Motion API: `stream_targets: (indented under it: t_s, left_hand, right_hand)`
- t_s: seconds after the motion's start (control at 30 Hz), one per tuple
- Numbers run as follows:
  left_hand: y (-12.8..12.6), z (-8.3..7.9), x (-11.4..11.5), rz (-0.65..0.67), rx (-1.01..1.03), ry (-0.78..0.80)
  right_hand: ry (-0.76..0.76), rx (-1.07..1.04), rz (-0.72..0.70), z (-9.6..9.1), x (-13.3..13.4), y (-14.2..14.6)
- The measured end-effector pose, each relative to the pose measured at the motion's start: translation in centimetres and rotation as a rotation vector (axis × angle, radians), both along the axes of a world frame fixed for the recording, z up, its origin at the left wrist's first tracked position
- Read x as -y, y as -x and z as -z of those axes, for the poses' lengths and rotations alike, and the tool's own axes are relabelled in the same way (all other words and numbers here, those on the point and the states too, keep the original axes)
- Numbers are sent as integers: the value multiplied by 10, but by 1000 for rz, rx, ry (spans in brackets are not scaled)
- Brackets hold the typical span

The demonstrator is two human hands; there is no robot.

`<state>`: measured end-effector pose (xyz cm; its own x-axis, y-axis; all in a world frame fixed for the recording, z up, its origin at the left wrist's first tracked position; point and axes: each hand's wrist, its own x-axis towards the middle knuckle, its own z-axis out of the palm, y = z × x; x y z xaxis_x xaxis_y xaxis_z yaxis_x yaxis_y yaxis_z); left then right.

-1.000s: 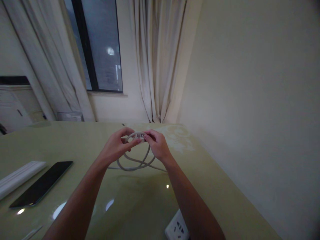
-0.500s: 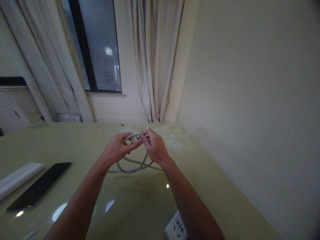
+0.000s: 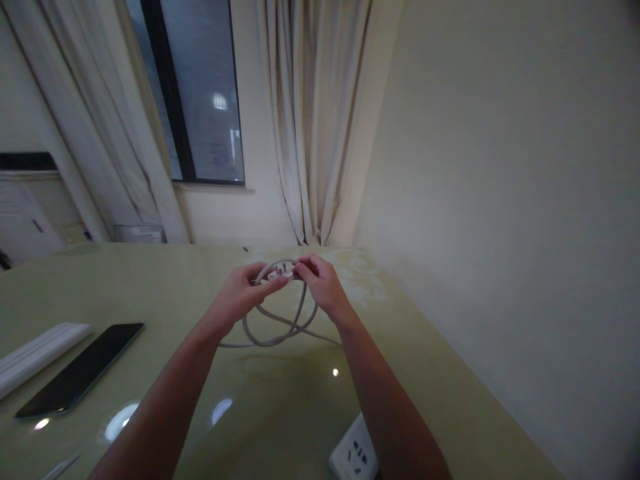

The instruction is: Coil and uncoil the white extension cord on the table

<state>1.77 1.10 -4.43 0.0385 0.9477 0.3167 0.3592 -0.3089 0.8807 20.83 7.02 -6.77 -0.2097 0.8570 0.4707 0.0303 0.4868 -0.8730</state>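
Observation:
Both my hands are raised over the middle of a green table (image 3: 280, 413). My left hand (image 3: 239, 297) pinches a white plug (image 3: 281, 272) with its prongs showing. My right hand (image 3: 323, 285) has its fingers closed on the white cable (image 3: 300, 313) right next to the plug. The cable hangs below both hands in loose loops and rests on the table. A white power strip (image 3: 356, 457) lies at the near edge under my right forearm.
A black phone (image 3: 83, 377) lies at the left, with a white ribbed bar (image 3: 37, 353) beside it. A window and pale curtains (image 3: 310, 120) stand behind the table. A plain wall runs along the right side.
My hands have lifted a little and shifted right. The cable loops hang more open than before. Phone and power strip have not moved.

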Motion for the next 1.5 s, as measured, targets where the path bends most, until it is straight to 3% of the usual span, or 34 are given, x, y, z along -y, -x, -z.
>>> stream_targets:
  t_s: [0.17, 0.3, 0.47, 0.63, 0.83, 0.97, 1.17, 1.3, 1.5]
  left_hand:
    - [4, 2, 0, 5, 251, 127]
    - [6, 0, 1, 69, 397, 193]
    - [-2, -4, 3, 18, 519, 235]
    - [-9, -4, 4, -69, 609, 177]
    - [-12, -2, 7, -23, 501, 188]
    - [-11, 1, 4, -48, 460, 187]
    - [-7, 1, -5, -121, 733, 286]
    - [4, 3, -15, -198, 902, 272]
    - [30, 11, -27, -240, 869, 259]
  right_hand:
    - [-168, 180, 25, -11, 19, 5]
    - [-149, 177, 44, -10, 26, 12]
    - [-247, 137, 316, -13, 33, 17]
    - [-330, 347, 228, -25, 50, 21]
    - [-93, 143, 202, -20, 43, 24]
    - [-54, 93, 103, -17, 36, 21]
    - [-61, 150, 57, -22, 37, 10]
    - [-14, -43, 47, -27, 32, 5]
    - [64, -584, 86, -46, 29, -24]
